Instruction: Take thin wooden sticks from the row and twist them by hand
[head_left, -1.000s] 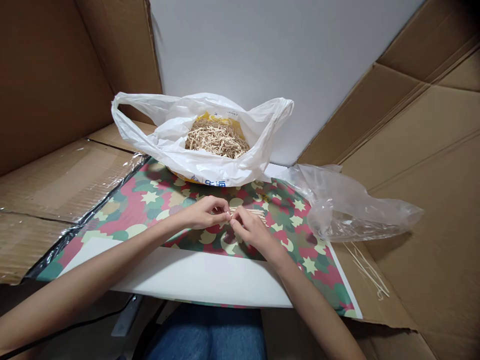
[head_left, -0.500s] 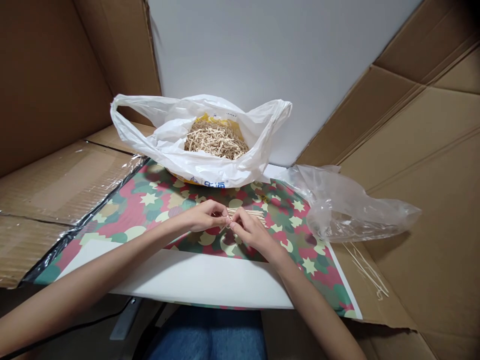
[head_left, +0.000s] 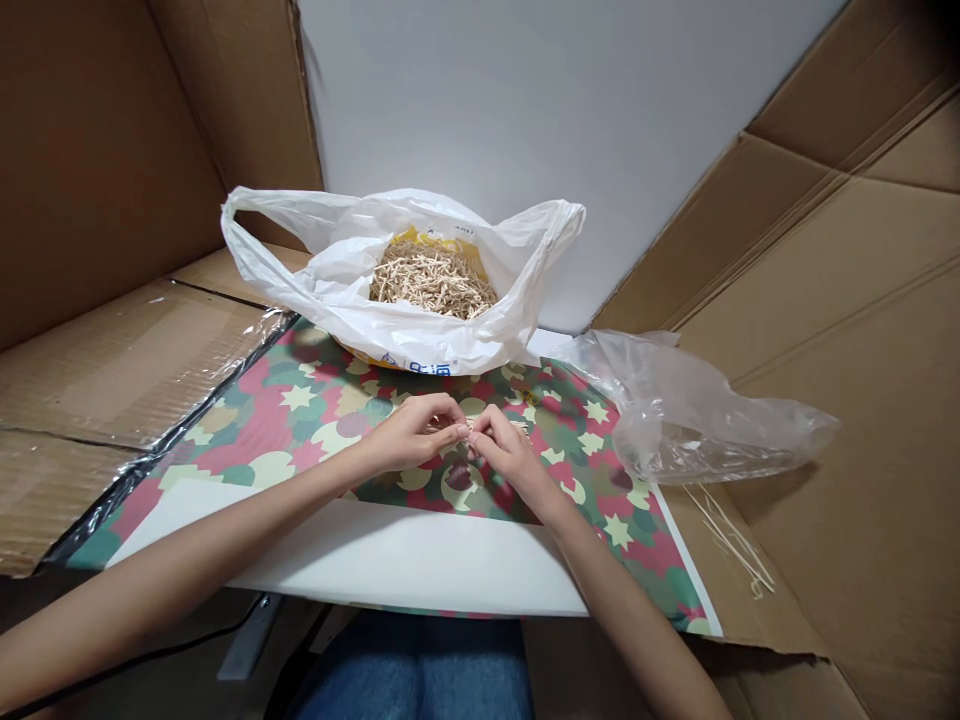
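My left hand (head_left: 424, 430) and my right hand (head_left: 506, 447) meet over the middle of the patterned cloth (head_left: 300, 398), fingertips pinched together. What they pinch is too small and too covered by the fingers to name. Behind them lies a row of thin pale wooden sticks (head_left: 520, 428), mostly hidden by my fingers. Beyond stands an open white plastic bag (head_left: 480, 345) with a mass of short pale sticks (head_left: 431, 278) inside.
On the right rests a crumpled clear plastic bag (head_left: 690, 430). Below it, a few long pale strands (head_left: 731, 540) lie on cardboard. Cardboard walls (head_left: 847, 330) stand at both sides, with a white panel (head_left: 525, 120) behind. A white strip (head_left: 405, 560) runs along the front edge.
Both hands have shifted slightly to the right, still pinched together. They now cover more of the row of sticks. The bags have stayed in place.
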